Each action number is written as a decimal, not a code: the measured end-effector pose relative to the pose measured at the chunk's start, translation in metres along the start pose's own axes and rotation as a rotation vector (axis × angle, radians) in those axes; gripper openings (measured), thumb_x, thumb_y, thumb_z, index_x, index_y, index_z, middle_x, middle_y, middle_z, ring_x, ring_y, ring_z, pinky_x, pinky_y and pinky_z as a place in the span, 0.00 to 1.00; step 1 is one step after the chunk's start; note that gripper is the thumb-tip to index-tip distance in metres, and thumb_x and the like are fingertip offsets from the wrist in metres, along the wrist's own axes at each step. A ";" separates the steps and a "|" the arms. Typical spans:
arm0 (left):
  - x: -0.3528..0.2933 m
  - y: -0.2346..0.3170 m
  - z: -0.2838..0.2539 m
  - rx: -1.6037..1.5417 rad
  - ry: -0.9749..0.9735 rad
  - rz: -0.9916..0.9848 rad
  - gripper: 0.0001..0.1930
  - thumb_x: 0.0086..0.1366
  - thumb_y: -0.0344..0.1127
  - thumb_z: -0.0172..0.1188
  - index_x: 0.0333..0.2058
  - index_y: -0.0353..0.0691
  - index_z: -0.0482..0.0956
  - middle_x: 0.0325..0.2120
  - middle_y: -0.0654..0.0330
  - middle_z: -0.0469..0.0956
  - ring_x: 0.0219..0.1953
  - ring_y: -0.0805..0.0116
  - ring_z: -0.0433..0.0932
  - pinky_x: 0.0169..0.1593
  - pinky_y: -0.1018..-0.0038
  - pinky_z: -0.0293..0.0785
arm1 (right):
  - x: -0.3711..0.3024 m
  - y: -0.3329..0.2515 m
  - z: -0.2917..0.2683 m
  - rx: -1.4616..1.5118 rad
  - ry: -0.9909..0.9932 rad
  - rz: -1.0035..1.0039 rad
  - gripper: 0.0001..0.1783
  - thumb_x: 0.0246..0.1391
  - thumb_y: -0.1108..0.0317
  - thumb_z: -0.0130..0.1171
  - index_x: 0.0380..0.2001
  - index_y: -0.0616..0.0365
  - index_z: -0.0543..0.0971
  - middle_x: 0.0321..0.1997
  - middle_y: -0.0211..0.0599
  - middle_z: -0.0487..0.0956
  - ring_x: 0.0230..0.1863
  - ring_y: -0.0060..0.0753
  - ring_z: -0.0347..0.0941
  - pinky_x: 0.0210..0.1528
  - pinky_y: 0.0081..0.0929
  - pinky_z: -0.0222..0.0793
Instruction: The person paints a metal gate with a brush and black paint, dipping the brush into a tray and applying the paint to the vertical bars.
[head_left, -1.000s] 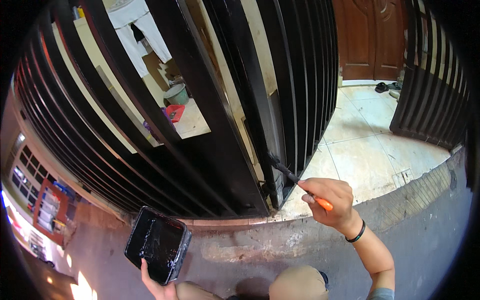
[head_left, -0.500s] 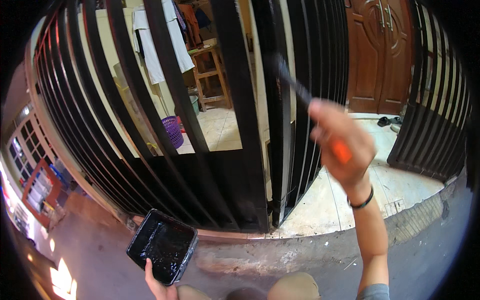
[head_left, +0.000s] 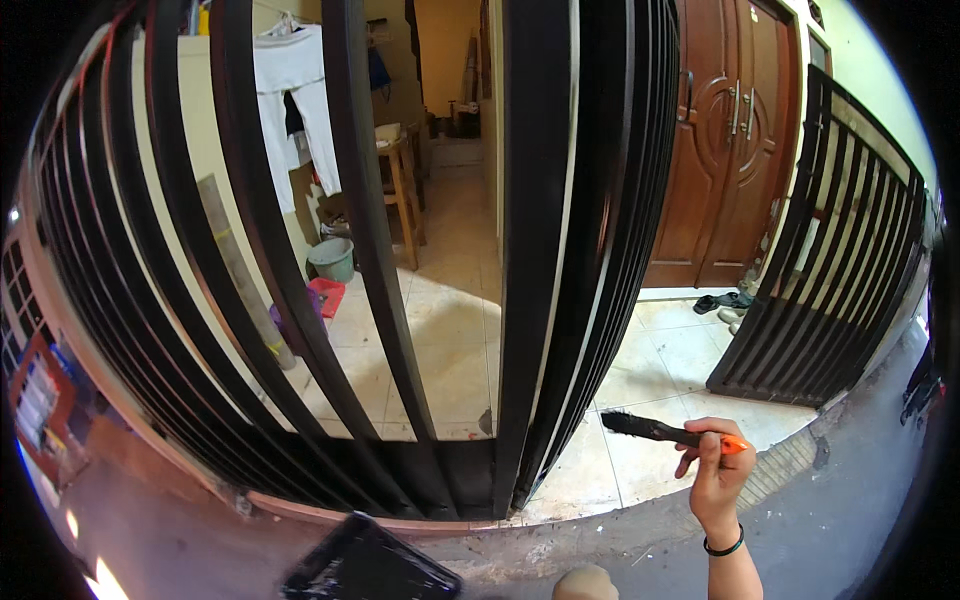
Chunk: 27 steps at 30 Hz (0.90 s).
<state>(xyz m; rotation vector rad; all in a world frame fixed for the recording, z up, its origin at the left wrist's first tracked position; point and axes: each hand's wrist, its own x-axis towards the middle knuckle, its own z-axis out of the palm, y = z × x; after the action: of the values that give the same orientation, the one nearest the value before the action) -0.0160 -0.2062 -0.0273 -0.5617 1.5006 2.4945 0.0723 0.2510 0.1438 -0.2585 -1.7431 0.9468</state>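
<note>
My right hand [head_left: 718,480] is closed round the orange-tipped handle of a paintbrush [head_left: 660,431]. The brush lies nearly level, its black, paint-coated bristles to the left and away from the gate. At the lower edge a black paint tray [head_left: 370,562] with wet black paint inside is tilted, its near part cut off by the picture. My left hand is below the edge and hidden. Ahead of me stands a black barred metal gate [head_left: 530,300], its corner post between the tray and the brush.
A second black gate leaf [head_left: 820,300] stands swung out at the right, by a carved brown wooden door [head_left: 715,140] and some shoes [head_left: 722,302]. Behind the bars are white trousers [head_left: 295,90], a grey-green bucket [head_left: 331,259] and a wooden stool [head_left: 402,200]. My knee [head_left: 585,583] shows below.
My right hand has lowered the paintbrush from up by the corner post to beside it on the right. The view has tilted up; the tray sits lower and my left hand has left the picture.
</note>
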 end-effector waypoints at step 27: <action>-0.417 0.202 0.469 0.299 -0.856 -0.461 0.64 0.48 0.40 0.87 0.75 0.37 0.49 0.66 0.50 0.66 0.70 0.59 0.65 0.73 0.64 0.61 | 0.234 -0.390 -0.345 -0.416 0.322 0.425 0.22 0.79 0.51 0.47 0.40 0.60 0.75 0.18 0.34 0.73 0.16 0.20 0.67 0.19 0.15 0.57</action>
<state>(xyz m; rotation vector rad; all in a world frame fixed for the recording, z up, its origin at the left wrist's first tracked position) 0.1896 0.1271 0.5026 0.1938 1.1685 1.7387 0.3891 0.2931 0.6171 -1.0281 -1.5940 0.7710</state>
